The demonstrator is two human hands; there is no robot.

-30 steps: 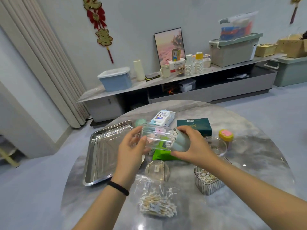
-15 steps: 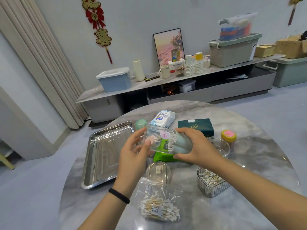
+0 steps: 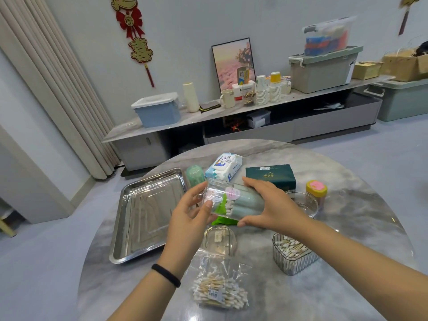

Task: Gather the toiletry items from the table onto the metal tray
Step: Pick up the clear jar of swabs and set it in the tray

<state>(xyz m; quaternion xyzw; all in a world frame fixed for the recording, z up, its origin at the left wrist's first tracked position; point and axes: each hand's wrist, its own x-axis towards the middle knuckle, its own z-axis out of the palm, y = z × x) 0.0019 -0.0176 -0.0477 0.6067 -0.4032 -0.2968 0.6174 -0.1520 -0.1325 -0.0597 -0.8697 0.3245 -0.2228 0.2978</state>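
Two hands hold one clear jar (image 3: 231,200) above the round table (image 3: 347,228). The left hand (image 3: 190,214) cups its open end with spread fingers, and the right hand (image 3: 268,205) grips the pale green end. The jar lies on its side, long axis running left to right, mouth toward the tray (image 3: 146,214); cotton swabs sit inside it. The metal tray lies just left of the hands, with nothing in it. Nearer the camera, a plastic bag (image 3: 220,290) holds swabs, and a ribbed clear tub (image 3: 294,256) on the right holds more.
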